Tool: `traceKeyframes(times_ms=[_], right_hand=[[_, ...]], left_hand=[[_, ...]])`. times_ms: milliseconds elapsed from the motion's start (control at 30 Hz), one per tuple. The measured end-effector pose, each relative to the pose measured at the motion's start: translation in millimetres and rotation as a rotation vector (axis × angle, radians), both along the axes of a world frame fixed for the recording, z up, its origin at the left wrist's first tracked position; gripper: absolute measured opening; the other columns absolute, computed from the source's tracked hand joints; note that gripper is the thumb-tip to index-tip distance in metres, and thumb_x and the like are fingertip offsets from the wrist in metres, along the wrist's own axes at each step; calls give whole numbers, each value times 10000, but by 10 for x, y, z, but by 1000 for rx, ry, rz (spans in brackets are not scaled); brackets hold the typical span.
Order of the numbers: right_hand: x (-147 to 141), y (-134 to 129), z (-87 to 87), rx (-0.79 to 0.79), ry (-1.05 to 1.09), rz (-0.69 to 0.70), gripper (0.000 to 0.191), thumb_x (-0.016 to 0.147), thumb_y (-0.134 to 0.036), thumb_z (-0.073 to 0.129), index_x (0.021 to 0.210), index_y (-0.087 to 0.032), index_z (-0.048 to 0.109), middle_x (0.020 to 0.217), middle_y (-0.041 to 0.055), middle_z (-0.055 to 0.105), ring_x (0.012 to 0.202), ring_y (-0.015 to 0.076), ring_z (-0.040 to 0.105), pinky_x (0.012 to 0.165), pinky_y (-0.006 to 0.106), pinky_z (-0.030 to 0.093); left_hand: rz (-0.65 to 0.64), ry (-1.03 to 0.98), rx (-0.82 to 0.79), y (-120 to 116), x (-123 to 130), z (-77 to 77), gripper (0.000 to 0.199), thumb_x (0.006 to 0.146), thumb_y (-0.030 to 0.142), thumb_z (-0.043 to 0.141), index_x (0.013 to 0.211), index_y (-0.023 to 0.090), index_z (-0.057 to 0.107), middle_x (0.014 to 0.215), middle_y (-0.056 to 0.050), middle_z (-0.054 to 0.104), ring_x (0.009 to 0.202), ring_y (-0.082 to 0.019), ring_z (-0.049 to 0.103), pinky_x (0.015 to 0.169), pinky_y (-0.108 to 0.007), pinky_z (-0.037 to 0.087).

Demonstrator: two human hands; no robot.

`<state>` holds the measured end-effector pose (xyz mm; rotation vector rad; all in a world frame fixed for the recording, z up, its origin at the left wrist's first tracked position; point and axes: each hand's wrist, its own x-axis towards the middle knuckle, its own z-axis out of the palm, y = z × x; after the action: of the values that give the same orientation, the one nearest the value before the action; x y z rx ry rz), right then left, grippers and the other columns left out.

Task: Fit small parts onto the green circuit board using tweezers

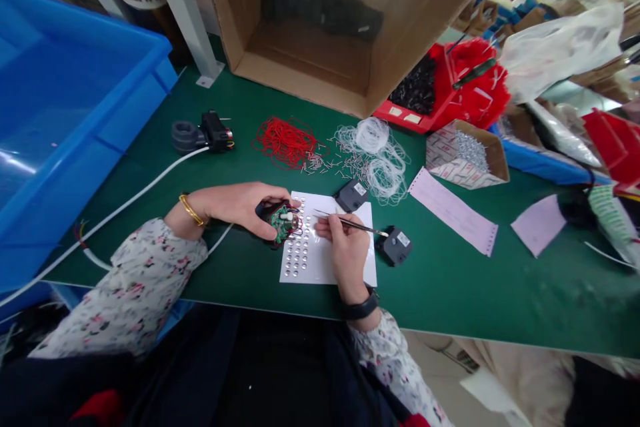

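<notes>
Head view: a person at a green work mat (450,287) is partway through fitting out small electronic units. The left hand (240,207) is closed around an open black housing with a green circuit board (281,221), held just above the left edge of a white sheet of small round dots (320,247). The right hand (345,243) pinches a pair of tweezers (350,222) in its fingers, the tips pointing left toward the board, the handle lying out to the right over the sheet. Whether the tips carry anything is too small to tell.

Judging by the layout, the unit in hand is unfinished: its board is exposed and no cover is on it. Two closed black modules, one at the sheet's top edge (351,195) and one just right of it (395,245), look like completed pieces. Most rows of dots on the sheet appear filled, suggesting plenty of stock remains.

Beyond lie a tangle of red wires (285,141), coils of white wire (377,153) with small metal pins scattered between them, a small carton of silver parts (467,153), a large open cardboard box (345,20) and a blue bin (65,113) at left.
</notes>
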<state>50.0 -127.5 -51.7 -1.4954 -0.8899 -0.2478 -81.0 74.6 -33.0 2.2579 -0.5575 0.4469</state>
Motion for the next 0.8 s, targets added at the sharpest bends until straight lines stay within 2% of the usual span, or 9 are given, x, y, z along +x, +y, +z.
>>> traceKeyframes(times_ms=[100,367,567,800], right_hand=[[15,-7,6,-23,-14,2,267,810,-394,616,820,-137,541,728,67,696,593,164,659,585,288,559],[18,-44,60,-101,-22,44,257,815,-394,613,800,-146,545,719,63,695,616,172,664,602,295,559],[18,-44,77,-114,-16,53,277,811,-416,614,784,-149,544,697,56,689,607,166,659,599,286,556],[-1,-58,105,-108,-6,75,278,797,-412,631,765,-149,545,650,42,678,569,151,645,575,265,553]], left_hand=[[53,0,17,6,26,-4,491,702,428,674,1085,149,548,870,12,542,725,-125,483,609,-191,316],[80,2,58,23,46,-3,513,695,467,662,1091,166,535,858,9,544,736,-140,498,631,-210,340],[46,8,-2,24,48,1,525,679,468,674,1089,169,542,829,15,541,714,-137,501,628,-212,346],[57,18,28,42,62,-5,529,692,452,678,1125,185,533,886,2,563,764,-157,520,654,-218,366]])
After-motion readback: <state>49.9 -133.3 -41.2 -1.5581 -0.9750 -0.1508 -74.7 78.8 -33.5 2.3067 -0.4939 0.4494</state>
